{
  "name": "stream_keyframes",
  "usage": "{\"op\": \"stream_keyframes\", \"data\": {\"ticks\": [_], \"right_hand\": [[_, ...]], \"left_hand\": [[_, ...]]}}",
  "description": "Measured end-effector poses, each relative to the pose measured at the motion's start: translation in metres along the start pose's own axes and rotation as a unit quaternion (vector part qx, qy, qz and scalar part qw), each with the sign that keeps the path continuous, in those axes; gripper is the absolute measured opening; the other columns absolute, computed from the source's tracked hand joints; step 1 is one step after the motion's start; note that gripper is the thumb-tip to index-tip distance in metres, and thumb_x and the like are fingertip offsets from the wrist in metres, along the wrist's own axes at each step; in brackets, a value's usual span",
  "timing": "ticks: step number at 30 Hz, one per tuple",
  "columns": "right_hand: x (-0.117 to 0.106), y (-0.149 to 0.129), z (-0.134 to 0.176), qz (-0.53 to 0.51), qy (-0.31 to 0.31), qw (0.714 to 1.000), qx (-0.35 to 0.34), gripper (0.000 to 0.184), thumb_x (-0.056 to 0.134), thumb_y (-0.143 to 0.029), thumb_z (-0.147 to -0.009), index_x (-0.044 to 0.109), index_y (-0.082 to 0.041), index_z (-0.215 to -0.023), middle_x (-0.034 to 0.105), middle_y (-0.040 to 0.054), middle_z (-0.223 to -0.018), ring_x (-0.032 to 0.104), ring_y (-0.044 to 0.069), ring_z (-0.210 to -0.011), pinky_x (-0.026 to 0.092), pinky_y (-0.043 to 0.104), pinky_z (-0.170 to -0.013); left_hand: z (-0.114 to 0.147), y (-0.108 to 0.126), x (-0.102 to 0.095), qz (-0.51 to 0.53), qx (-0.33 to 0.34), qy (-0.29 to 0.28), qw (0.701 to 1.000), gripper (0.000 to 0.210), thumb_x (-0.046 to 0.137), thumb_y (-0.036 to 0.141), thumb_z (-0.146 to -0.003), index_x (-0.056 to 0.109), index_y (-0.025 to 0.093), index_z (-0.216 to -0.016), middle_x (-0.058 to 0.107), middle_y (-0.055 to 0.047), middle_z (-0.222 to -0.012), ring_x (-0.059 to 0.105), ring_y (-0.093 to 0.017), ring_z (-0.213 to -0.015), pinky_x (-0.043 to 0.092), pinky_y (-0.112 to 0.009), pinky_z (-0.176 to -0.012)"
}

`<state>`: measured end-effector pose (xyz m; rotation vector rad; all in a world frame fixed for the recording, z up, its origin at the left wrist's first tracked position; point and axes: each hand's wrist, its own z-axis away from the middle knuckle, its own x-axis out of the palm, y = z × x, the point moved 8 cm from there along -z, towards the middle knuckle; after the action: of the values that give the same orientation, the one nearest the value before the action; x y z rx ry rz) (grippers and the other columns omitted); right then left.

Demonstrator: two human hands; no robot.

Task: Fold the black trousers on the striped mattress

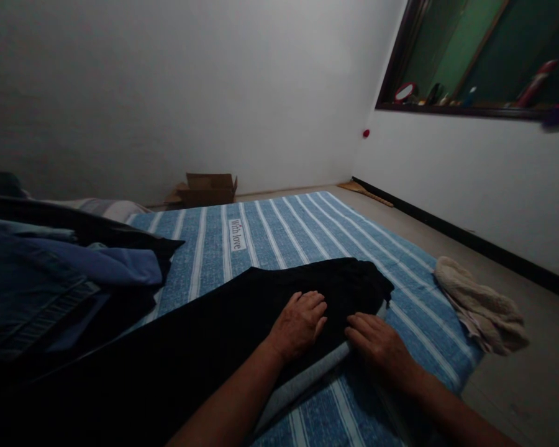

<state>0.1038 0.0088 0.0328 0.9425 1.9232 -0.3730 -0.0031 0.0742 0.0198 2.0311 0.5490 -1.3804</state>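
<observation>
- Black garment spread flat over a blue striped mattress, long axis running diagonally from the lower left near the camera up toward the right.
- Far end of the garment pointing right and slightly away, ending in a ragged dark edge just short of the mattress's right side.
- Near end lost in shadow at the lower left; shape there cannot be told.
- Left hand palm down on the black cloth near its far end, fingers loosely curled together, pressing flat rather than clutching.
- Right hand palm down just beside it, fingers stretched and lying at the garment's lower edge, where a pale grey strip shows beneath the black.
- Both hands close but apart, a narrow gap of dark cloth between them; neither closed around anything.
- Pile of blue and dark clothes heaped at the left, on the mattress and touching the garment's upper edge.
- White label reading "With love" on the mattress stripes, beyond the garment.
- Crumpled cream cloth on the floor just off the mattress's right edge.
- Cardboard box against the far wall, well apart from the hands.
- Window ledge with small items at the upper right.
</observation>
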Motion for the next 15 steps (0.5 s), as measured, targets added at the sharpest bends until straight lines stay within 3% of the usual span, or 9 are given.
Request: {"op": "stream_keyframes", "data": {"ticks": [3,6,10,12,15], "right_hand": [[0.000,0.003,0.002,-0.014,-0.028,0.999,0.030,0.029,0.037,-0.005,-0.084,0.061,-0.016,-0.096,0.061,0.0134,-0.104,0.056,0.024,-0.096,0.047,0.037,-0.080],[-0.005,0.008,-0.005,-0.076,-0.127,0.988,0.035,0.028,0.045,-0.007,-0.079,0.061,-0.019,-0.098,0.061,0.0100,-0.102,0.057,0.021,-0.092,0.047,0.033,-0.078],[-0.013,0.029,-0.037,-0.189,-0.254,0.946,0.072,0.020,0.057,-0.023,-0.080,0.062,-0.022,-0.100,0.062,0.0030,-0.093,0.059,0.016,-0.084,0.045,0.025,-0.073],[-0.010,0.054,-0.065,-0.147,-0.256,0.947,0.125,0.021,0.054,-0.027,-0.084,0.062,-0.021,-0.103,0.063,0.0043,-0.097,0.059,0.017,-0.089,0.042,0.026,-0.077],[0.021,0.088,-0.103,-0.077,-0.292,0.935,0.185,0.026,0.045,-0.029,-0.090,0.064,-0.019,-0.105,0.064,0.0083,-0.105,0.059,0.020,-0.096,0.040,0.027,-0.079]], "left_hand": [[0.000,0.006,-0.002,-0.002,0.030,0.003,1.000,0.024,0.048,0.019,-0.090,0.055,0.019,-0.113,0.060,-0.007,-0.122,0.051,-0.022,-0.118,0.036,-0.044,-0.102],[-0.001,0.008,-0.004,-0.010,0.049,0.001,0.999,0.022,0.046,0.017,-0.090,0.056,0.020,-0.110,0.061,-0.007,-0.117,0.053,-0.021,-0.114,0.038,-0.042,-0.098],[-0.002,0.010,-0.003,-0.011,0.062,0.003,0.998,0.020,0.043,0.017,-0.091,0.055,0.018,-0.107,0.062,-0.008,-0.113,0.054,-0.021,-0.110,0.040,-0.039,-0.094],[-0.003,0.010,-0.003,-0.012,0.065,0.005,0.998,0.019,0.044,0.016,-0.091,0.056,0.018,-0.105,0.062,-0.008,-0.111,0.054,-0.020,-0.108,0.041,-0.037,-0.093],[-0.003,0.012,-0.002,-0.027,0.067,0.003,0.997,0.017,0.044,0.014,-0.090,0.056,0.017,-0.101,0.063,-0.007,-0.106,0.055,-0.020,-0.105,0.042,-0.035,-0.091]]}}
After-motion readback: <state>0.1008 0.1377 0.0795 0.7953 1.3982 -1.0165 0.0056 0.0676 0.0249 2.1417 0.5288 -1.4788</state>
